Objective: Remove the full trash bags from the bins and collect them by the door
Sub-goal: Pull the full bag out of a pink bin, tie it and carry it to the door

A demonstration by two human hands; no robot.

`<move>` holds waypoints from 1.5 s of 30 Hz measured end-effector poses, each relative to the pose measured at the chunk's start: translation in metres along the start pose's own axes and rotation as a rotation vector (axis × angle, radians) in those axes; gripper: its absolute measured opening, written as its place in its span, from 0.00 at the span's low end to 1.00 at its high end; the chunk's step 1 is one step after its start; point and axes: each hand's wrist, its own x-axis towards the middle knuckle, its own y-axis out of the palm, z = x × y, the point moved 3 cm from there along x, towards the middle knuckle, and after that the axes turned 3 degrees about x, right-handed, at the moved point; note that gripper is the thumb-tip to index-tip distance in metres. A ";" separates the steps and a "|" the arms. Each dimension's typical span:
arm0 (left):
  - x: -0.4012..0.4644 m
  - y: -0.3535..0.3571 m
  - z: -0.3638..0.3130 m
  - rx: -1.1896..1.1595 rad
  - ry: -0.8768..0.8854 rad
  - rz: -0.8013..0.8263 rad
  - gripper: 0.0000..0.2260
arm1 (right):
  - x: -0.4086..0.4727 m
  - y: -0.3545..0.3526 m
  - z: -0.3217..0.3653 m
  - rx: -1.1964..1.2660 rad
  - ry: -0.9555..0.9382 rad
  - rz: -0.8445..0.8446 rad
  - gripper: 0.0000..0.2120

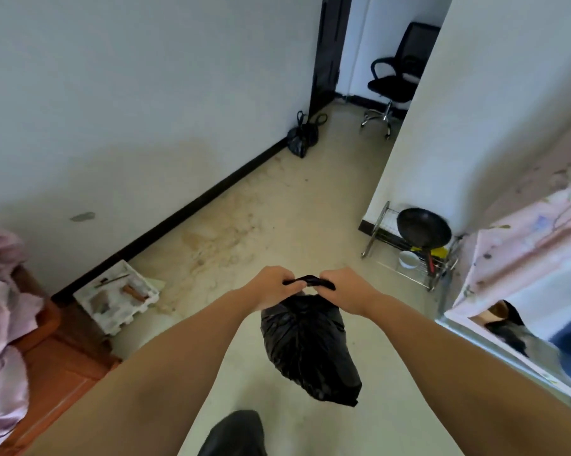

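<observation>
The left hand (272, 286) and right hand (345, 286) each pinch a handle of the full black trash bag (307, 347), which hangs above the floor (277, 205). Best to hold tight, walk down the hall, and set it beside the other tied bag (302, 136) near the dark door (328, 51).

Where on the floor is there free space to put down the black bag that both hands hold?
Bare floor runs between the black baseboard and the wall corner by the wire rack, up to the tied bag near the doorway. It is crowded by the foam tray and by the rack.
</observation>
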 end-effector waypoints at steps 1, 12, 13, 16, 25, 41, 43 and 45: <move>0.021 -0.009 0.009 -0.001 -0.005 0.003 0.20 | 0.024 -0.007 -0.004 -0.001 -0.002 0.003 0.12; 0.269 -0.159 0.102 0.090 0.168 0.012 0.19 | 0.289 -0.106 -0.041 0.084 0.089 -0.153 0.10; 0.289 -0.173 0.109 0.092 0.177 0.006 0.19 | 0.310 -0.115 -0.042 0.098 0.091 -0.163 0.10; 0.345 -0.202 0.133 0.109 0.177 0.019 0.20 | 0.371 -0.136 -0.048 0.109 0.097 -0.147 0.10; 0.537 -0.273 0.192 0.102 0.146 0.006 0.20 | 0.564 -0.213 -0.102 0.045 0.052 -0.103 0.10; 0.880 -0.386 0.238 0.031 0.076 0.059 0.20 | 0.868 -0.376 -0.234 0.057 0.068 -0.092 0.10; 0.929 -0.403 0.247 0.021 0.108 0.060 0.20 | 0.910 -0.395 -0.251 0.076 0.093 -0.114 0.10; 0.976 -0.421 0.258 0.026 0.135 0.072 0.20 | 0.952 -0.412 -0.266 0.107 0.112 -0.142 0.11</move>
